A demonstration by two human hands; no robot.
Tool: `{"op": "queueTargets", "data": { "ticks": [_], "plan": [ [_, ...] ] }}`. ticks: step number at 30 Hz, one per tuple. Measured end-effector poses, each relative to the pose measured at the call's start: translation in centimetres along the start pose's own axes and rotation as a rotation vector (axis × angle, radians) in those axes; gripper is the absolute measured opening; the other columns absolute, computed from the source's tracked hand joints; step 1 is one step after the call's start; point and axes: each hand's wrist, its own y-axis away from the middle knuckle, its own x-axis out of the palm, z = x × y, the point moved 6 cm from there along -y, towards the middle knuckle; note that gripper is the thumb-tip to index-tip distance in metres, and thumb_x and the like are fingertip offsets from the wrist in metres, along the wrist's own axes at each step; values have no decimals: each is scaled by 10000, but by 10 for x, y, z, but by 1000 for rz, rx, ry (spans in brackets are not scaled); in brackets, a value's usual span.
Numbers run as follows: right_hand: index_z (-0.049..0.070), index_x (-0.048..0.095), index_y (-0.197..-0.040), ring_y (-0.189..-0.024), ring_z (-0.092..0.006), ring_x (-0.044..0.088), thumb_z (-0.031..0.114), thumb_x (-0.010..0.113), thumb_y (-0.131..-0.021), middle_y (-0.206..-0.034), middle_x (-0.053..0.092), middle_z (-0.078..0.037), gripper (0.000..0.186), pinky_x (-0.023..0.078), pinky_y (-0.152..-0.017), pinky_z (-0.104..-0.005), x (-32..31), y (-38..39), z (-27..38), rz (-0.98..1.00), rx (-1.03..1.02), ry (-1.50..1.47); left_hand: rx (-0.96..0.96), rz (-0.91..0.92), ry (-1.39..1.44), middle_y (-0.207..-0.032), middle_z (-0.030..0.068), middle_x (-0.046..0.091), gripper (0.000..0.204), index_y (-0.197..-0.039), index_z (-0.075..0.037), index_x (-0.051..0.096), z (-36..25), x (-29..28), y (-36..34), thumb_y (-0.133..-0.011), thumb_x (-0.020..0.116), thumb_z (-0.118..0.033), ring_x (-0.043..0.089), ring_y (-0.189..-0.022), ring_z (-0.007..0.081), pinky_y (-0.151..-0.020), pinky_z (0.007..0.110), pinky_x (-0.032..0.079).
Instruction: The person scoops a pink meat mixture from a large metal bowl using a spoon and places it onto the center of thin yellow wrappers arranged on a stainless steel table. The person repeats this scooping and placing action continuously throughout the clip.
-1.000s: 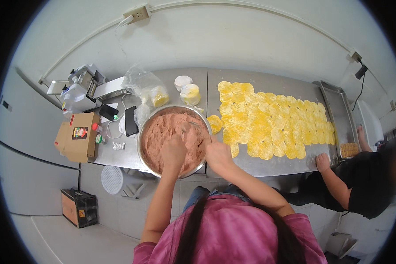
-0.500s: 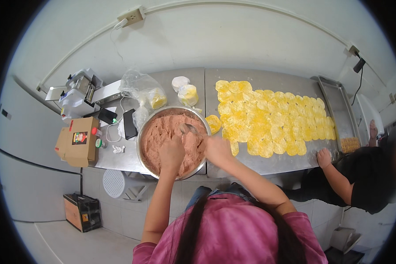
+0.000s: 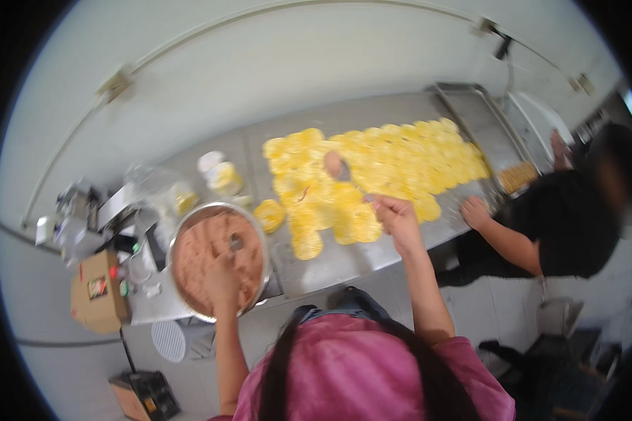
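My right hand (image 3: 398,217) is closed round the handle of a spoon (image 3: 344,170), held over the wrappers. A lump of pink filling (image 3: 332,164) sits on its bowl. Under it, thin round yellow dough wrappers (image 3: 414,151) overlap in rows across the metal table, with a small pink smear on one. My left hand (image 3: 222,284) is closed on a second spoon (image 3: 235,242), over the large steel bowl (image 3: 265,270) of pink ground-meat filling (image 3: 200,245). Motion blurs this hand's fingers somewhat.
A co-worker's hand (image 3: 475,212) rests at the table's right front edge. Beyond it lies a long metal tray (image 3: 495,116) with small tan pieces (image 3: 518,177) at its near end. Wrapped yellow stacks (image 3: 225,179), a cardboard box (image 3: 98,295) and a slicer-like machine (image 3: 81,210) stand at left.
My right hand has moved right from the bowl's rim, carrying a spoon of filling over the wrappers. My left hand stays at the bowl. The whole view has turned rightward.
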Motion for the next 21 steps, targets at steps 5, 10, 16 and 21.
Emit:
{"op": "queueTargets", "data": {
  "ticks": [5, 10, 16, 21],
  "plan": [
    [21, 613, -996, -535, -227, 554, 23, 536, -781, -698, 604, -136, 228, 416, -490, -332, -117, 62, 69, -802, -511, 964, -31, -178, -96, -696, 223, 589, 213, -785, -18, 618, 25, 7, 8, -833, 469, -163, 585, -659, 379, -585, 468, 449],
    [44, 552, -1057, -631, -341, 588, 11, 505, -747, -814, 593, -156, 315, 462, -525, -425, -184, 55, -70, -585, 50, 1611, -53, -88, -116, -718, 244, 584, 231, -793, 4, 618, 18, -1, 4, -840, 470, -167, 576, -690, 397, -602, 473, 443],
    [20, 554, -1041, -589, -255, 589, 33, 511, -778, -763, 591, -112, 267, 446, -492, -358, -167, 49, -1, -861, -488, 1439, -137, -138, -85, -721, 246, 580, 269, -774, 12, 612, 26, -9, 14, -849, 464, -199, 568, -695, 411, -620, 474, 440],
    [18, 528, -1064, -464, -66, 386, 86, 463, -871, -670, 480, 19, 215, 317, -435, -191, -146, 9, 11, -401, -330, 51, -158, -154, -84, -709, 243, 580, 277, -778, 8, 611, 42, -7, 18, -846, 476, -225, 567, -682, 413, -609, 481, 434]
  ]
}}
